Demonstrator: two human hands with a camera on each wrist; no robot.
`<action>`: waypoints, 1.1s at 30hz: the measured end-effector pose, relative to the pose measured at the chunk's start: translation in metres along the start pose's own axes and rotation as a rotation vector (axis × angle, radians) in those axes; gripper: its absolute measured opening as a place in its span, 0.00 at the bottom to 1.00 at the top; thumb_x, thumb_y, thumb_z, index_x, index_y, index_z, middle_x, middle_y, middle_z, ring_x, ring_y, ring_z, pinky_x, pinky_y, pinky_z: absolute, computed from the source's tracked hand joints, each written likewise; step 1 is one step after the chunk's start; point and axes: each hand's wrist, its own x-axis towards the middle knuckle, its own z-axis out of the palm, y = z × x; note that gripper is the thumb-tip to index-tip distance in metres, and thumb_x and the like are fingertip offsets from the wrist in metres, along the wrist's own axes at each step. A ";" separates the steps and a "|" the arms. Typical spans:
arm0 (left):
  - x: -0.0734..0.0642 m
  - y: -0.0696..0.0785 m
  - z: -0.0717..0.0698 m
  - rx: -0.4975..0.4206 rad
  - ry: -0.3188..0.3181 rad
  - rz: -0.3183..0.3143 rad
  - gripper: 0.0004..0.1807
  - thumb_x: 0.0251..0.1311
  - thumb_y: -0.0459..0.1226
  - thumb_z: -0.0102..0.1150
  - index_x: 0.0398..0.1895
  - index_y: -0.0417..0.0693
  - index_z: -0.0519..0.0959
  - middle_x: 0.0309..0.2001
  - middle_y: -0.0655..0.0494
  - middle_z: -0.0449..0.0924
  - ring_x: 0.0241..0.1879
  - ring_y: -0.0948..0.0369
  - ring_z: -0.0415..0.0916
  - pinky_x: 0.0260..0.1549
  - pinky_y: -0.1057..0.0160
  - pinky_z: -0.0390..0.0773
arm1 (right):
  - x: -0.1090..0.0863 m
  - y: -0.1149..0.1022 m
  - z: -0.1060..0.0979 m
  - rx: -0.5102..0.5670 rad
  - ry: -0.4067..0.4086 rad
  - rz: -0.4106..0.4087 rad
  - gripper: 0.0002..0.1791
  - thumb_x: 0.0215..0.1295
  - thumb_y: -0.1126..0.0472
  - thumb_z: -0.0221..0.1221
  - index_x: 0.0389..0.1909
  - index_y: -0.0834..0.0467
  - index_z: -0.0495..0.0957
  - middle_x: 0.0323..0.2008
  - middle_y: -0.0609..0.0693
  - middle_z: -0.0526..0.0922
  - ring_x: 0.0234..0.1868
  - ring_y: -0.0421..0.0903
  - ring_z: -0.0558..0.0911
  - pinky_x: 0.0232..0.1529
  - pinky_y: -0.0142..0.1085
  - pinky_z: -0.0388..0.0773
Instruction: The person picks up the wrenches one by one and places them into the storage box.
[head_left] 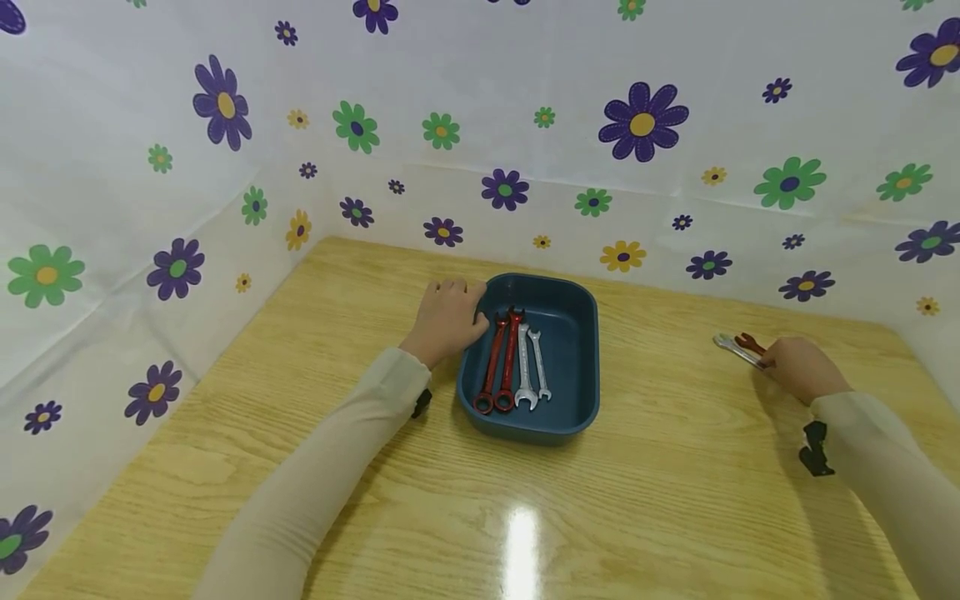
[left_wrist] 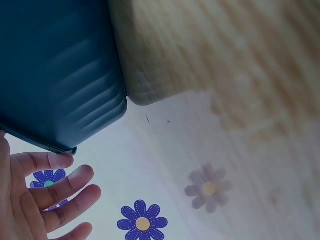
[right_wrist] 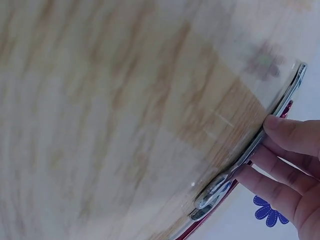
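My left hand (head_left: 447, 321) holds the left rim of a dark blue plastic tub (head_left: 573, 367). In the left wrist view its index finger lies under the rim, the other fingers spread loosely; the thumb is hidden there. Inside the tub lie two red wrenches (head_left: 491, 362) and two silver wrenches (head_left: 523, 367), side by side. Far to the right, my right hand (head_left: 802, 367) pinches a silver wrench (right_wrist: 250, 147) between thumb and fingers, at the table. A red wrench (head_left: 748, 342) is right behind it, mostly covered by the hand and the silver one.
The wood-grain table (head_left: 660, 500) runs under everything, with a bright reflection near its front. A white sheet (head_left: 465, 67) printed with flowers stands along the back and left sides. Both wrists wear black straps (head_left: 816, 450).
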 end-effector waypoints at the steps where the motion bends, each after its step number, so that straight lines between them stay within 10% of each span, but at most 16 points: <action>1: -0.001 0.000 0.001 0.000 0.001 0.001 0.24 0.60 0.45 0.47 0.59 0.48 0.69 0.48 0.44 0.77 0.48 0.48 0.74 0.53 0.48 0.69 | 0.000 0.001 0.000 0.006 -0.003 0.001 0.09 0.58 0.73 0.54 0.32 0.70 0.83 0.30 0.66 0.84 0.29 0.56 0.81 0.34 0.50 0.76; 11: -0.003 -0.001 -0.001 -0.005 0.043 0.010 0.20 0.60 0.44 0.47 0.54 0.47 0.71 0.44 0.44 0.79 0.44 0.48 0.76 0.48 0.48 0.71 | 0.006 0.004 -0.005 0.058 -0.032 -0.014 0.09 0.57 0.73 0.54 0.28 0.68 0.84 0.25 0.61 0.83 0.24 0.47 0.76 0.28 0.42 0.72; 33: -0.001 0.001 -0.002 -0.023 0.021 0.014 0.21 0.61 0.43 0.46 0.56 0.47 0.70 0.46 0.44 0.79 0.45 0.48 0.76 0.50 0.48 0.70 | 0.005 0.005 0.001 0.056 -0.008 0.038 0.09 0.55 0.73 0.54 0.33 0.73 0.81 0.32 0.68 0.83 0.34 0.63 0.81 0.38 0.54 0.76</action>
